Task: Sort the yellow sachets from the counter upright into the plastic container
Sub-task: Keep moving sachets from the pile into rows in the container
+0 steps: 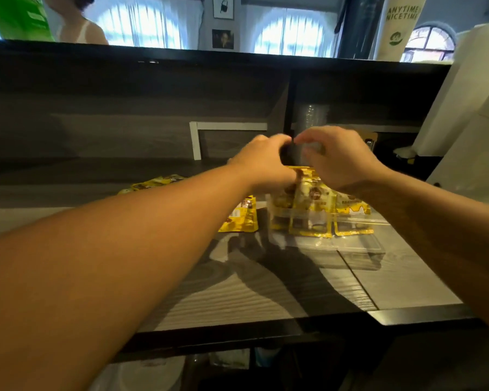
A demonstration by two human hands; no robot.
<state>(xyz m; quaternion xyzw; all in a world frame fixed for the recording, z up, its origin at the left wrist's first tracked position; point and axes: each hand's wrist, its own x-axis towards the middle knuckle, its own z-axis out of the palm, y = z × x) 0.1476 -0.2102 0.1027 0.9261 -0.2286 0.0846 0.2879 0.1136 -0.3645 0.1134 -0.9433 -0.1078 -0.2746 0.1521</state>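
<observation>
Both hands meet above the sachets standing in the clear container on the desk.

The container (350, 244) sits on the grey desk (237, 292), and yellow sachets (314, 210) stand upright inside it. The left hand (263, 165) and right hand (339, 156) are over the container's back edge, fingers curled and fingertips nearly touching each other; motion blur hides what, if anything, they pinch, so I cannot tell whether they are clamped on a sachet. One loose sachet (240, 217) lies flat on the desk just left of the container, partly under the left forearm. More sachets (153, 183) lie farther left of the container, toward the back of the desk. A white frame (198, 136) stands behind the container, to its left.
</observation>
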